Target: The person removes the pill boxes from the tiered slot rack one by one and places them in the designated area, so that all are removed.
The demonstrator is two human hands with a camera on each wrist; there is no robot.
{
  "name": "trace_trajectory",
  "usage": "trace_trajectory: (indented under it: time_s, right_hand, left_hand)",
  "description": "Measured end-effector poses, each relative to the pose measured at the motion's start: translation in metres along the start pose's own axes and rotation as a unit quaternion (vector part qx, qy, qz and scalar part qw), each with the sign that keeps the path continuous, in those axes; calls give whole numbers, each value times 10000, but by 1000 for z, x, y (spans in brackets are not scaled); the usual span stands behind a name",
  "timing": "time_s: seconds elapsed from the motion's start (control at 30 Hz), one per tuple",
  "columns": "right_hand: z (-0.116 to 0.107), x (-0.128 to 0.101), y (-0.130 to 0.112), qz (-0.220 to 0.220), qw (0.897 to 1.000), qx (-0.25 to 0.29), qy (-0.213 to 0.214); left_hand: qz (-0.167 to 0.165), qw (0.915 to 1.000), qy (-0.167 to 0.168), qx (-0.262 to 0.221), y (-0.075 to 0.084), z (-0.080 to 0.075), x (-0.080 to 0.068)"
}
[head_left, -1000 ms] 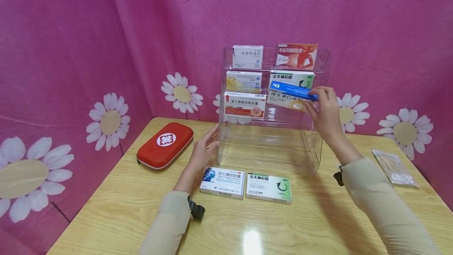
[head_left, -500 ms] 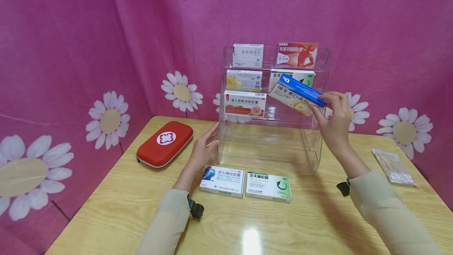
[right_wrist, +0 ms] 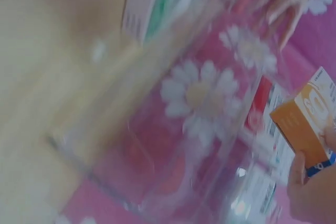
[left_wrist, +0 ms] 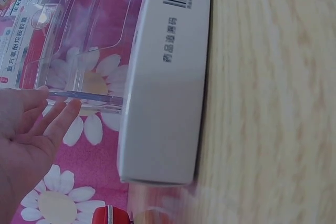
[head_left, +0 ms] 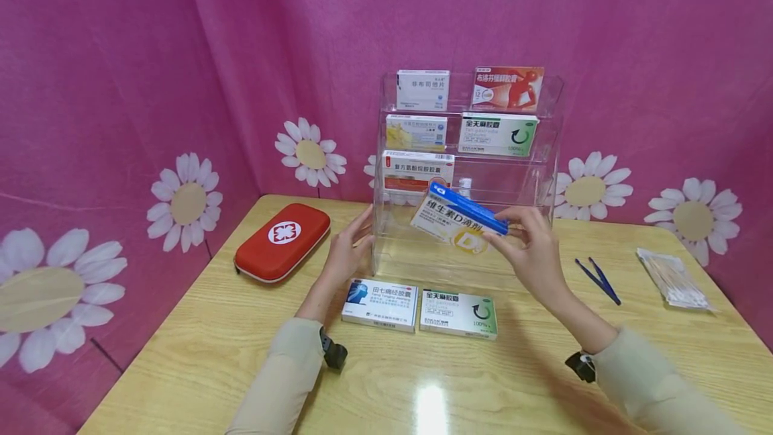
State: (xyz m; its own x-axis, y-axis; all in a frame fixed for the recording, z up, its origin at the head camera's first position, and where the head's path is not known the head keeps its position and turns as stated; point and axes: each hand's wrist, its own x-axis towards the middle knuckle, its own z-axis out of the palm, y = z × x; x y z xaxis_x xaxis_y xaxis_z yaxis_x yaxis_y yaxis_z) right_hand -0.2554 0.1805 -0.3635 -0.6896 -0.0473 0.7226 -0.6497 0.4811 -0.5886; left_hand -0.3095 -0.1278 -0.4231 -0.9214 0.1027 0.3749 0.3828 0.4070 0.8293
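My right hand [head_left: 531,247] pinches the right end of a medicine box [head_left: 448,220] between thumb and fingers. The box has a blue top, white front and a D logo; it is tilted, left end higher, in front of the lower tiers of the clear acrylic display rack [head_left: 386,254]. In the right wrist view its orange end [right_wrist: 300,135] shows. My left hand [head_left: 347,250] rests extended fingers against the rack's left side. Flat on the table before the rack lie a blue-and-white medicine box [head_left: 380,305] and a green-and-white one [head_left: 459,314].
Several boxes stand in the rack's upper tiers, among them a green-and-white box [head_left: 498,134] and a red-and-white box [head_left: 418,172]. A red zip case [head_left: 282,242] lies left. On the right are blue tweezers [head_left: 599,280] and a bag of cotton swabs [head_left: 675,278].
My right hand has drawn the blue-topped box out of the third tier, then down and left, tilting it. The tweezers have come into sight. My left hand stays at the rack's side.
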Motion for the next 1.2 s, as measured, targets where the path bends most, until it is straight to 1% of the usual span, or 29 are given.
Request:
trace_trajectory:
  time_s: [0.1, 0.2, 0.33, 0.5, 0.6, 0.77, 1.0, 1.2]
  right_hand:
    - [8, -13, -4, 288, 9986, 114, -438]
    - [15, -24, -8, 600, 9933, 297, -944]
    - [24, -37, -13, 1043, 9802, 451, -1619]
    - [33, -51, -21, 1256, 9640, 614, -2262]
    - [37, -58, -25, 1273, 9572, 655, -2514]
    - [42, -65, -29, 1286, 9463, 579, -2910]
    - [47, -68, -31, 1435, 9302, 536, -3335]
    - [52, -73, -32, 1422, 9263, 425, -3464]
  left_hand:
    - [85, 10000, 28, 31, 0, 0, 0]
    - [62, 10000, 37, 14, 1, 0, 0]
    - [6, 10000, 39, -2, 1, 0, 1]
    - [-22, 10000, 52, 28, 3, -1, 1]
    - [-88, 9999, 56, 66, 5, -2, 1]
    - [-177, 9998, 38, 52, 5, -1, 1]
    - [-154, 9999, -3, 33, 5, -2, 1]
    - [-288, 9995, -50, 154, 6, -2, 2]
